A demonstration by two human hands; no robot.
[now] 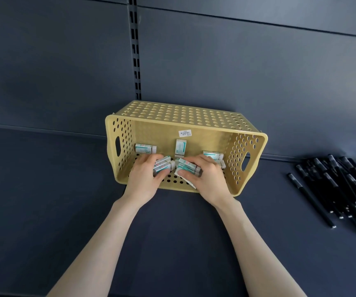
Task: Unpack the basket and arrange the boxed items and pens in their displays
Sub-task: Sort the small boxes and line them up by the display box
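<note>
Left hand (145, 179) was found curled round a small stack of boxes (162, 166) and right hand (207, 179) gripping a second stack (188, 167), the bundles nearly touching between them, presumably so that several could be lifted at once. The yellow basket (247, 168) was laid on its side around both hands, mouth toward the person, probably for easier reach. Three loose boxes (181, 147) were left just beyond the fingertips, and black pens (339, 189) were heaped well right of the right hand.

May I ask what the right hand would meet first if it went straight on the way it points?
Probably the upright box leaning on the floor panel of the tipped basket: the right hand, holding other boxes, points up-left at it. Depth is unclear.
</note>
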